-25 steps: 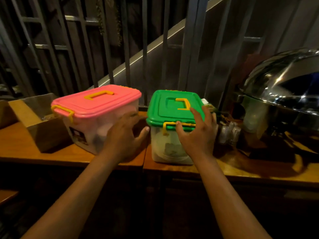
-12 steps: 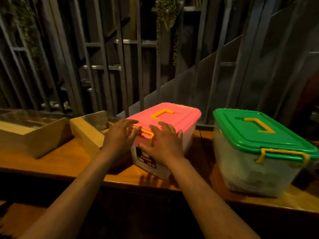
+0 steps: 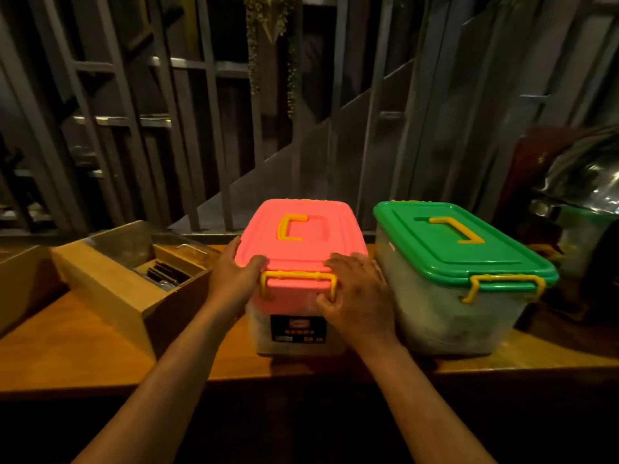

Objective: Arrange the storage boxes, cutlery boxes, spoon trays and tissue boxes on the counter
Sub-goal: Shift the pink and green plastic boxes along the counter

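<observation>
A clear storage box with a pink lid point(image 3: 301, 229) and yellow clasps stands square on the wooden counter point(image 3: 67, 349). My left hand point(image 3: 231, 279) grips its front left corner, and my right hand point(image 3: 358, 293) grips its front right corner beside the yellow clasp. Just to its right stands a second clear storage box with a green lid point(image 3: 459, 246), a narrow gap between them. Left of the pink box lies a wooden cutlery box point(image 3: 110, 279), turned at an angle, with dark-handled cutlery inside.
Another wooden box point(image 3: 23, 279) sits at the far left edge. A shiny steel chafing dish point(image 3: 582, 189) stands at the far right behind the green box. Metal railings run along the back of the counter. The counter's front edge is close to my arms.
The pink box has been turned from a skewed angle to sit square, parallel and close to the green box. Both hands stay on its front corners. My view has shifted right.
</observation>
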Action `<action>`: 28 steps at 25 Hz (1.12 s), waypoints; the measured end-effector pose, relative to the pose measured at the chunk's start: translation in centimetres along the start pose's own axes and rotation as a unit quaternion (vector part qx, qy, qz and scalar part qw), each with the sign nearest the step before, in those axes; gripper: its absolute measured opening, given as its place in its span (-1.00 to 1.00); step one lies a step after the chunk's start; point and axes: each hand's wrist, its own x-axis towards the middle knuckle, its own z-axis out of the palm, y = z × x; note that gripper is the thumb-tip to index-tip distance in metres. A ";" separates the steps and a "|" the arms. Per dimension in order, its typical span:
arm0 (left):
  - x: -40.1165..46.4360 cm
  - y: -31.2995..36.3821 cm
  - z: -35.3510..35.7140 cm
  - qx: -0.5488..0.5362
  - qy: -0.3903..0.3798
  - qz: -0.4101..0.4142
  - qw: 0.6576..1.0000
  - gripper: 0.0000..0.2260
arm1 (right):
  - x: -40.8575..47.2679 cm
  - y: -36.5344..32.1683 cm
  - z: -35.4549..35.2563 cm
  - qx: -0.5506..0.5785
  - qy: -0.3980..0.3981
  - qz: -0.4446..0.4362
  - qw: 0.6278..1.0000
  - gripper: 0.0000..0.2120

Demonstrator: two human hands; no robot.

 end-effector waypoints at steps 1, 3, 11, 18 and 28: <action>-0.8 0.0 1.2 0.001 0.000 0.002 1.000 -0.37 | -0.3 1.1 -0.6 -0.002 0.008 0.010 1.000 -0.53; -2.1 0.5 3.1 0.006 0.006 0.000 1.000 -0.35 | -0.7 2.8 -1.4 -0.006 0.016 0.016 1.000 -0.53; -4.2 2.8 6.6 0.030 0.020 -0.013 0.999 -0.41 | -0.9 6.2 -2.8 -0.016 0.020 0.020 0.999 -0.51; -4.9 3.2 6.3 0.070 0.012 0.009 0.997 -0.44 | -1.4 6.5 -2.7 -0.004 -0.008 0.012 1.000 -0.49; -8.3 -0.3 -7.2 0.263 0.075 0.170 0.947 -0.77 | -2.0 -5.4 -2.2 0.171 0.045 -0.066 0.982 -0.72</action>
